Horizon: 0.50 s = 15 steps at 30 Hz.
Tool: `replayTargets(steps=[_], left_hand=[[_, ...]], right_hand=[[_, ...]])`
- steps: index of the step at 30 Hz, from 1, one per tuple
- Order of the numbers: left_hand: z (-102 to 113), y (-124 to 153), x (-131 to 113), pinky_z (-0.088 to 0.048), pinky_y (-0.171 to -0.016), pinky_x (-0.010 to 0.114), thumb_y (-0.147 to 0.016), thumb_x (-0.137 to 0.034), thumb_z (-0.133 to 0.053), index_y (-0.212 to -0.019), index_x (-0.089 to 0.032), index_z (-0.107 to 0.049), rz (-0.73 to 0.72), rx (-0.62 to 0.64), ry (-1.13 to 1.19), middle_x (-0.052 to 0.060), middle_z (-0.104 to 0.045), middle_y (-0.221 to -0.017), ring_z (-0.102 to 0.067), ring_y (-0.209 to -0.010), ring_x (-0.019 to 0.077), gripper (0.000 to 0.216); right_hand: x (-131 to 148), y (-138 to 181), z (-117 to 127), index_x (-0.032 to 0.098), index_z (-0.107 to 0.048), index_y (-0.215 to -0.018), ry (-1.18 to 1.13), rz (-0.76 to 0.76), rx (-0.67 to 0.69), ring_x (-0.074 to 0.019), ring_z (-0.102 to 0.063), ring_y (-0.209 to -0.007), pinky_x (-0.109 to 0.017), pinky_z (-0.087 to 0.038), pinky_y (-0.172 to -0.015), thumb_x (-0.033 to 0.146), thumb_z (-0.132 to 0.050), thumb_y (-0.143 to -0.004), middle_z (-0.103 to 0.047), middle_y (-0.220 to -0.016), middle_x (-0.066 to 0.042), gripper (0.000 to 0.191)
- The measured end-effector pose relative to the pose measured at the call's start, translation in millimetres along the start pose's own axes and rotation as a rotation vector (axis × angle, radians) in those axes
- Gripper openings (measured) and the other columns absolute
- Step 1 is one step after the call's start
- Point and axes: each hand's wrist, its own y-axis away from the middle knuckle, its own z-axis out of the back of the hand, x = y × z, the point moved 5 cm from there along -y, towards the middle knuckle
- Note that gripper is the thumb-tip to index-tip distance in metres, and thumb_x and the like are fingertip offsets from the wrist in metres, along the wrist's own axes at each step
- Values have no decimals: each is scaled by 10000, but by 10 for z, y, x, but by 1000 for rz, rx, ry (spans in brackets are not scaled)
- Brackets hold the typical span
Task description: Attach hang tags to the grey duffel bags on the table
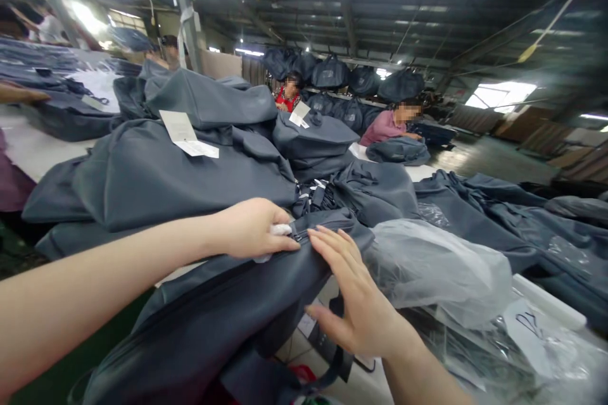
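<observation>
A dark grey-blue bag (pixel 223 316) lies in front of me, with a zipper along its upper edge. My left hand (pixel 254 228) is closed at the zipper's end, a small crumpled white wad (pixel 280 229) showing between thumb and fingers. Whether it also pinches the zipper pull is hidden. Fingers stretched and thumb apart, my right hand (pixel 356 294) rests on the bag's top just right of the left hand. Below it hangs a dark strap (pixel 338 364). Beyond my hands is a bunch of dark straps or cords with white bits (pixel 316 193).
Stacked bags (pixel 190 171) with white paper tags (pixel 183 133) fill the table ahead. Clear plastic bags (pixel 437 259) lie to my right, beside more dark bags (pixel 479 221). Several people work around the tables, one in a pink top (pixel 377 128). Finished-looking bags (pixel 330 71) line a rack behind.
</observation>
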Motion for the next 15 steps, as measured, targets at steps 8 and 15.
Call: replayTargets(steps=[8, 15], left_hand=[[386, 756, 231, -344, -628, 288, -962, -356, -380, -758, -193, -648, -20, -172, -820, 12, -604, -718, -549, -672, 169, 374], [-137, 1968, 1058, -309, -564, 306, -969, -366, -367, -679, -207, -593, 201, -419, -919, 8, -553, -635, -521, -612, 165, 400]], right_hand=[[-323, -700, -209, 232, -642, -1024, 235, 292, -157, -190, -558, -856, -436, -398, -1010, 145, -521, -865, -620, -875, -41, 217], [-1114, -1031, -123, 225, -670, -952, 332, 193, -320, -237, -537, -911, -417, -435, -906, 235, -545, -867, -620, -893, -68, 151]])
